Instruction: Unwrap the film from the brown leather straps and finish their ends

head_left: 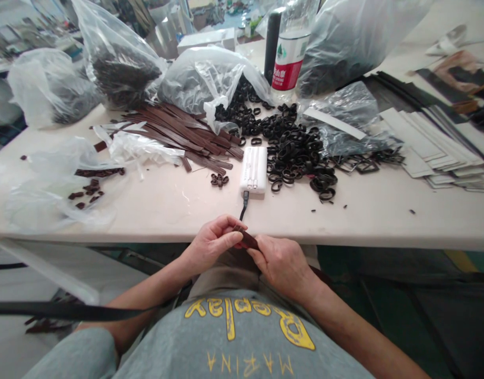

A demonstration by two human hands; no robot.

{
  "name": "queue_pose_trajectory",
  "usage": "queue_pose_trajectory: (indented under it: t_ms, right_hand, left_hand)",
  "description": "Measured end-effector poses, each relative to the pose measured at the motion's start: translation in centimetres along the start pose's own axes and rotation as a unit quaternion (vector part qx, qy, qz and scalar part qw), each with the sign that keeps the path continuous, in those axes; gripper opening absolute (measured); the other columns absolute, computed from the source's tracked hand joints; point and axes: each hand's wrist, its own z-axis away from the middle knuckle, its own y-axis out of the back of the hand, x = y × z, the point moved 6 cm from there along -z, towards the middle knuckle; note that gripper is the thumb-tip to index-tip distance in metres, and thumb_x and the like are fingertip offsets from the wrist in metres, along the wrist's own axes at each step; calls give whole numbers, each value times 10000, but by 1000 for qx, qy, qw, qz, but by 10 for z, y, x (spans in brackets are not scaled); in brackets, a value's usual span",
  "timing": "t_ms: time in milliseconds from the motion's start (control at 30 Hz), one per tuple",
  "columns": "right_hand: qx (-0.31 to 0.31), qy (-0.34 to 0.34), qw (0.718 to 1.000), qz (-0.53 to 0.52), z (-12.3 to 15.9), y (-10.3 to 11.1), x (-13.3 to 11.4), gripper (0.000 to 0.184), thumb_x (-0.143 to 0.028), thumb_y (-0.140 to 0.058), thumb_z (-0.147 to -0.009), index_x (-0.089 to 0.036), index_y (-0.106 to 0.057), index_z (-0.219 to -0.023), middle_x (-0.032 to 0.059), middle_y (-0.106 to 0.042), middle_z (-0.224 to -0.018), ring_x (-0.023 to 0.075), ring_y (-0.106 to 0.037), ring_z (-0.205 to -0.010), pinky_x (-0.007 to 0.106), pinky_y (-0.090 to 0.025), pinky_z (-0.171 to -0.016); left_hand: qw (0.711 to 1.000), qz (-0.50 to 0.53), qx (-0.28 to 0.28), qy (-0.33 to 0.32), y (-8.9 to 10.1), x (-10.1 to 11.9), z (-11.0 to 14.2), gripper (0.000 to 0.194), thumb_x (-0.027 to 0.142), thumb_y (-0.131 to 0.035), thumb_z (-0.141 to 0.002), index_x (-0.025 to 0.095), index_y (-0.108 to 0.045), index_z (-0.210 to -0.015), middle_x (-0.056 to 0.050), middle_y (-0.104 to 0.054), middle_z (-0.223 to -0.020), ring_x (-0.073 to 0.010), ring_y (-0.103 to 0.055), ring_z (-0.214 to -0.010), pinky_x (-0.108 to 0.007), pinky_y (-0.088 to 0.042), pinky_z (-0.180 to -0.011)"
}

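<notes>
A dark brown strap (249,239) stretches between my two hands at the table's front edge. My left hand (216,242) pinches its left end between thumb and fingers. Wrapped round the strap farther along is my right hand (283,263), its fingers closed; more brown material shows past the right wrist. Just beyond the hands, a white power bank (253,169) lies on the table with a black cable (244,202) plugged into its near end. To its left sits a small cluster of brown loops (219,180).
Brown strips (179,129) lie at the left, near plastic bags (123,68). Black loops (293,145) are heaped right of centre, before a bottle (289,60) with a red label. Pale flat pieces (423,145) are stacked at the right. Brown bits (86,193) rest on clear plastic.
</notes>
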Motion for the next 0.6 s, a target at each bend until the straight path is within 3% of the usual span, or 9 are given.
queue_pose_trajectory:
  t_ms: [167, 367, 500, 600]
  right_hand:
    - [-67, 20, 992, -109, 2, 0, -4, 405, -311, -304, -1042, -173, -596, -797, 33, -662, -667, 149, -560, -547, 290, -292, -542]
    - [-167, 10, 933, -317, 1, 4, -12, 389, -303, -333, -1016, -202, -532, -698, -13, -576, -633, 120, -494, -551, 247, -351, -544]
    - [-167, 4, 894, -416, -2, 5, -12, 334, -327, -330, -1014, -197, -561, -811, -14, -595, -730, 124, -538, -647, 233, -422, -628]
    - [-166, -26, 906, -389, 1, 2, -6, 248, -325, -387, -997, -191, -583, -928, 21, -656, -879, 159, -593, -780, 267, -453, -726]
  left_hand:
    - [998, -6, -49, 27, 4, -1, -4, 316, 378, -845, -684, 158, -711, -868, -25, -709, -787, -134, -640, -717, -241, -499, -702]
    - [989, -87, -112, -40, -6, -2, -5, 310, 386, -882, -623, 184, -790, -840, -62, -694, -785, -164, -630, -727, -260, -500, -680]
    - [985, -112, -96, -92, -9, 4, -4, 279, 423, -858, -659, 190, -793, -798, -67, -695, -739, -165, -619, -690, -270, -494, -665]
    - [983, -125, -58, -123, -4, 9, -3, 239, 416, -831, -703, 186, -780, -741, -68, -703, -727, -162, -615, -690, -267, -484, -668]
